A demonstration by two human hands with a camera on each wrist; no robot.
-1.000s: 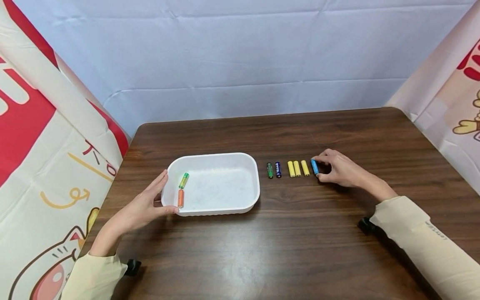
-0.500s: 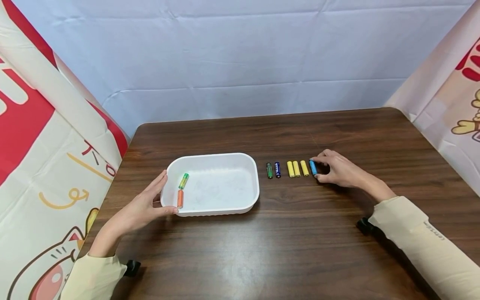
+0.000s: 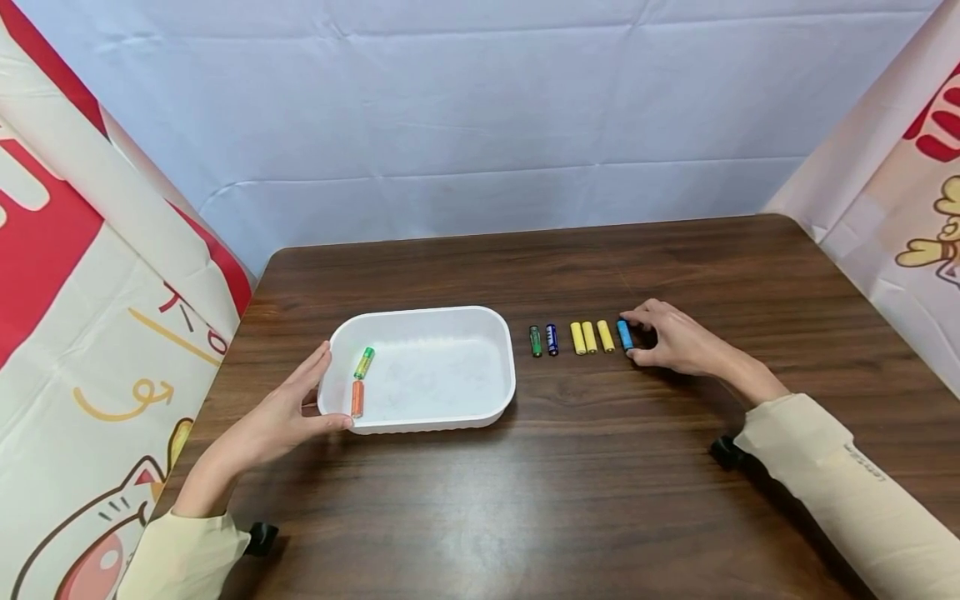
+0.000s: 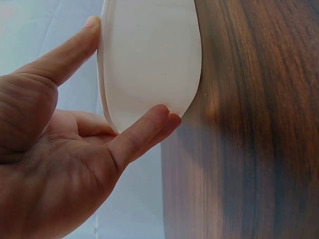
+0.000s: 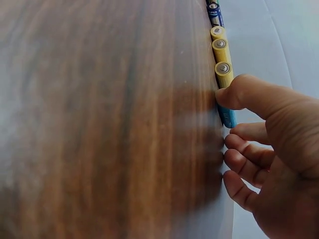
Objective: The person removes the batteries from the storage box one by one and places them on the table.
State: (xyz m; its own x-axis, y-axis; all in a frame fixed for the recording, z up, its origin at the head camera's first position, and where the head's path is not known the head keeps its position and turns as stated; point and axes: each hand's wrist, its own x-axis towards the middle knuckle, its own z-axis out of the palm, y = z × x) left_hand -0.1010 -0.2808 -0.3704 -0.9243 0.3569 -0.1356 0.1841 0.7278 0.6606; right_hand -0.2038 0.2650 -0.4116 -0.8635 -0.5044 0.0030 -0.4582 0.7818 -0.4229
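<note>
My left hand (image 3: 273, 419) lies at the left end of a white plastic tray (image 3: 497, 367), thumb at the near corner and fingers along the end wall, all fairly straight. A green-yellow battery (image 3: 364, 363) and an orange battery (image 3: 357, 398) lie inside the tray near that end. To the right, my right hand (image 3: 675, 337) pinches a light blue battery (image 3: 625, 333) between thumb and fingertips at its two ends. In the right wrist view the thumb (image 5: 254, 94) covers part of the blue battery, which is at the end of the row.
Left of the blue battery, three yellow batteries (image 3: 589, 337), a dark blue battery (image 3: 552, 340) and a green battery (image 3: 536, 341) stretch in a row towards the tray. The brown wooden table (image 3: 525, 500) ends at a pale cloth backdrop (image 3: 480, 125); printed cloths hang at both sides.
The blue battery, tilted a second ago, now lies straighter and nearer the yellow ones, with my right hand still on it. My left hand keeps its place on the tray.
</note>
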